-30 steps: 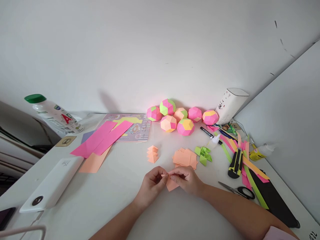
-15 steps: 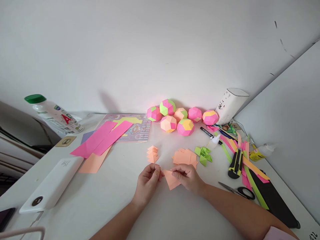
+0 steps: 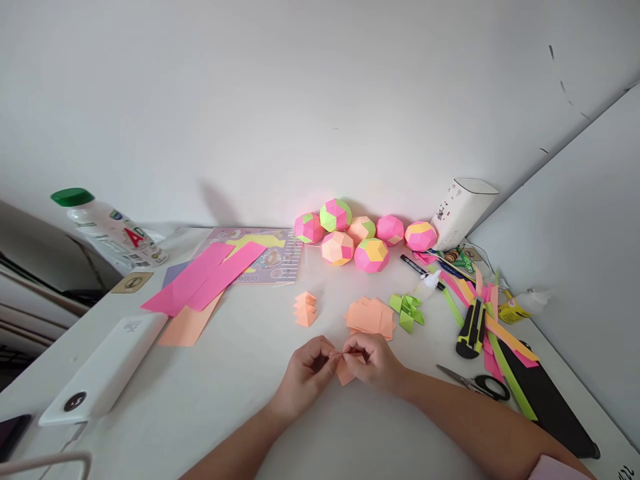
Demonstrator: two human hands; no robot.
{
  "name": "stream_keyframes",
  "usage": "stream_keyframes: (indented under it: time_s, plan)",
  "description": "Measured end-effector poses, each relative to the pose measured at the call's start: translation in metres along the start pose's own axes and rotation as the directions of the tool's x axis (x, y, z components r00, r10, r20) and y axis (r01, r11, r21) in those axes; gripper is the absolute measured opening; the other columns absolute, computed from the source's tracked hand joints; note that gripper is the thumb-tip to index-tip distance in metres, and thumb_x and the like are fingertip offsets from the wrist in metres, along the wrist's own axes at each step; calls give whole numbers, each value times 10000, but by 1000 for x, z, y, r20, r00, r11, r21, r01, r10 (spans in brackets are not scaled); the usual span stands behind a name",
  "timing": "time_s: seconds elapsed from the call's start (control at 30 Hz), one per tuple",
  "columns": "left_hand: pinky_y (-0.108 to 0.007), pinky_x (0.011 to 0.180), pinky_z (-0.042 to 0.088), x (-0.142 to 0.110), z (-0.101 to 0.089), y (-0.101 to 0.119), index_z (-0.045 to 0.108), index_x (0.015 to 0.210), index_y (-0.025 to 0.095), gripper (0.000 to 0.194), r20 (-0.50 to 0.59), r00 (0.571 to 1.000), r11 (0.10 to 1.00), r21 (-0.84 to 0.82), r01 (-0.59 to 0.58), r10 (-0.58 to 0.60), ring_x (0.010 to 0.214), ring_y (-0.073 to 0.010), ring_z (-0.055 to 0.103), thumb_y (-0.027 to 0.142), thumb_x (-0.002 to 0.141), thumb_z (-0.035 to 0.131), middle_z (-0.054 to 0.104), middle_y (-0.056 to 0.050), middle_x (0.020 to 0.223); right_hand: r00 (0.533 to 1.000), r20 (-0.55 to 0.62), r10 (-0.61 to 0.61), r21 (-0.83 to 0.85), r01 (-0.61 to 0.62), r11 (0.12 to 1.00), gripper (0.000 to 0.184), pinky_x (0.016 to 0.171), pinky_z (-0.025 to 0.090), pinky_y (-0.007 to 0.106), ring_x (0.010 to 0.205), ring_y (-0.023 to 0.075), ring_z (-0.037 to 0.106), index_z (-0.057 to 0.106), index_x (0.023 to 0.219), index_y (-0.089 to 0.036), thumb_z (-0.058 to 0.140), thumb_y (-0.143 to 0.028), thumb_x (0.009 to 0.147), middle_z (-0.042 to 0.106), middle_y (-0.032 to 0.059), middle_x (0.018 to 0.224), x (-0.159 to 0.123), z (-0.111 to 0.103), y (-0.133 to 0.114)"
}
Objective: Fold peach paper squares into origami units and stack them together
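Between my two hands is a small piece of peach paper [image 3: 346, 373], partly hidden by the fingers. My left hand [image 3: 311, 372] pinches its upper left edge, thumb against forefinger. My right hand [image 3: 374, 360] grips it from the other side, and the fingertips of both hands meet at the top. Just beyond the right hand lies a stack of peach paper pieces [image 3: 370, 316]. To its right are folded green paper pieces [image 3: 407, 311]. A zigzag stack of folded peach pieces [image 3: 305, 309] sits beyond the left hand.
Several paper balls [image 3: 371, 255] line the wall. Scissors [image 3: 475, 382], a box cutter [image 3: 471, 330] and paper strips [image 3: 510, 367] lie at right. Pink sheets [image 3: 210, 277], a white power bank [image 3: 103, 370] and a bottle [image 3: 110, 230] are at left.
My left hand has moved right and now meets the right hand at the peach paper. Less of the paper shows, as the fingers cover more of it.
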State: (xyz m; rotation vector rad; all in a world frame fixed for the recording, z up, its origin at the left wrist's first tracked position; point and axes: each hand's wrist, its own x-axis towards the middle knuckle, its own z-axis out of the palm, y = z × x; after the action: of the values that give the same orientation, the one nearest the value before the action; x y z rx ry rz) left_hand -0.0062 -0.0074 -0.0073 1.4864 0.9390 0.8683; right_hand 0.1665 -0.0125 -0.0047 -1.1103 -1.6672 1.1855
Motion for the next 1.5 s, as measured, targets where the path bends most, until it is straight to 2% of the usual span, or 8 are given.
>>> stream_keyframes:
  time_s: [0.13,0.37,0.57,0.67,0.77,0.97,1.27,1.5]
  plan:
    - [-226,567,368,0,0,4,495,660,180,206,-56,997,997,-56,49,-53,594,-114,421,303,825,509,469,15,647,998,10,61,80,-62,995,76,443,305,196,476,73,357,507,655,-170,515,-137,722,401,-56,539,0,-2,-3]
    - [-212,560,363,1,-3,4,476,658,187,188,-168,971,963,-238,129,-172,599,-114,406,310,783,545,433,22,648,973,11,232,257,-227,940,78,446,419,220,463,121,559,495,685,-178,529,-205,750,498,-46,518,0,-3,-6]
    - [-200,555,369,2,-7,-2,499,656,182,178,-187,962,924,-364,121,-199,594,-100,403,278,785,575,435,29,647,981,-42,188,332,-164,929,106,469,430,218,474,106,561,466,727,-185,508,-243,805,493,-55,557,0,-5,-3]
    - [-210,560,375,3,-7,2,508,655,176,211,-127,972,929,-343,142,-196,585,-101,417,315,796,577,447,27,636,985,1,175,317,-166,934,154,490,450,227,486,103,553,478,805,-187,567,-313,803,504,-58,575,0,-4,-1]
    - [-218,558,382,2,-6,6,515,650,170,264,-95,977,941,-302,153,-189,573,-104,425,366,824,544,444,27,608,984,22,176,250,-176,952,223,483,451,228,496,107,564,482,776,-175,590,-368,801,532,-41,591,0,-4,0]
    - [-218,581,401,3,-3,7,521,697,182,285,-194,960,946,-294,138,-201,597,-115,452,424,848,502,471,26,610,986,0,165,261,-160,952,249,448,445,220,464,102,568,456,779,-181,548,-406,832,546,-42,598,0,-3,1]
    - [-293,703,463,3,-1,12,540,901,197,246,-210,966,954,-286,87,-151,721,-155,560,422,804,559,572,-5,743,986,-65,151,225,-132,965,213,442,411,214,467,116,583,486,818,-183,537,-388,843,539,-52,547,0,-3,1]
    - [-217,607,419,4,-2,5,534,852,204,200,-221,963,957,-276,91,-155,659,-112,499,379,785,603,540,17,740,995,-30,95,207,-87,974,208,436,454,218,469,110,581,560,814,-172,556,-379,836,510,-43,573,-2,-2,3]
